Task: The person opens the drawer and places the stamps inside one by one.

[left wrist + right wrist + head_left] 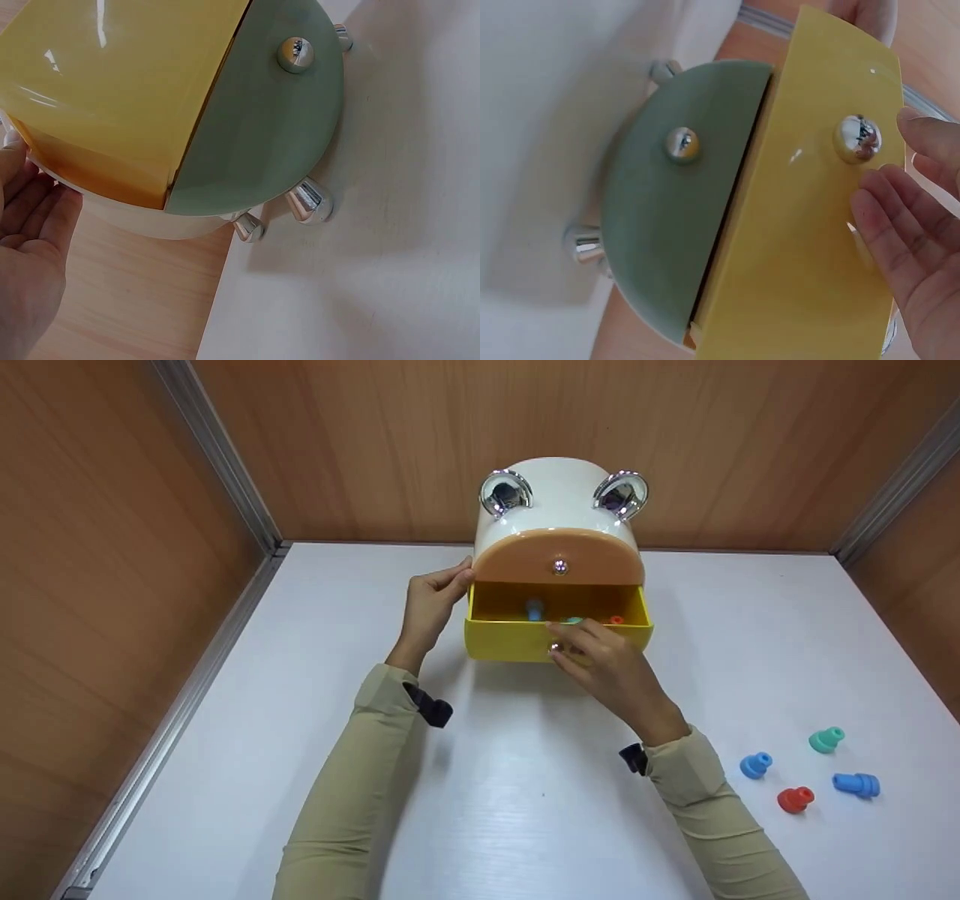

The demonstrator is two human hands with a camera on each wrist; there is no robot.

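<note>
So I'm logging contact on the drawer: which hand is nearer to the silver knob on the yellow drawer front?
Right. The right hand lies on the yellow drawer front with its fingertips at the silver knob. The left hand rests on the white box at its left side, away from the knob.

One drawer box, four loose pegs, two hands.

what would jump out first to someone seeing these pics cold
The white animal-shaped storage box with chrome ears stands at the back of the white table, its yellow drawer pulled open with small coloured pieces inside. The right hand rests its fingers on the drawer front by the knob, while the left hand touches the box's side. Four coloured rubber caps lie on the table's right.
</note>
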